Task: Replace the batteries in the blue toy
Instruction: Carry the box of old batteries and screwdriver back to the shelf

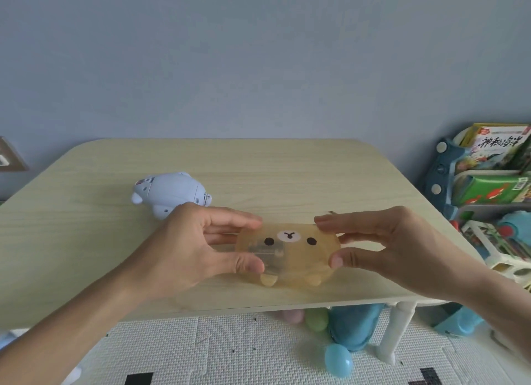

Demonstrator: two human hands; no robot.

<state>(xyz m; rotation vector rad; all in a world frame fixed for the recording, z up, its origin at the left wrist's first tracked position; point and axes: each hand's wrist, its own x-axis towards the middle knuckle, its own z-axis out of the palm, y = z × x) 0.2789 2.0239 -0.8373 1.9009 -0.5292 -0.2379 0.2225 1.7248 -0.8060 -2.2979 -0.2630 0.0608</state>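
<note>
On the pale wooden worktop (258, 166), near its front edge, sits a translucent amber case (288, 257) shaped like a bear's face, with two black dot eyes and a white muzzle patch printed on its lid. Both hands hold it at once. The left hand (198, 241) clamps the case's left end, thumb pressed against the near side and fingers laid along the far side. The right hand (393, 241) grips the right end in the same way, thumb at the near corner and fingers along the far rim. Through the cloudy plastic on the left half some pale, blocky shapes show, but they are too blurred to name. Whether the lid is fully seated cannot be told.

Behind the left hand, farther back on the worktop, lies the blue toy (171, 193), a light blue rounded animal figure resting on its side, with small stubby feet pointing toward the viewer. It is apart from the case and neither hand touches it, though the left hand's knuckles overlap its lower edge in the view.

Beyond the right edge of the worktop stands a rack of colourful books (494, 166). Below the front edge, a white foam floor mat (230, 353) carries a blue plastic ball (338, 360) and a green ball (317, 319).
</note>
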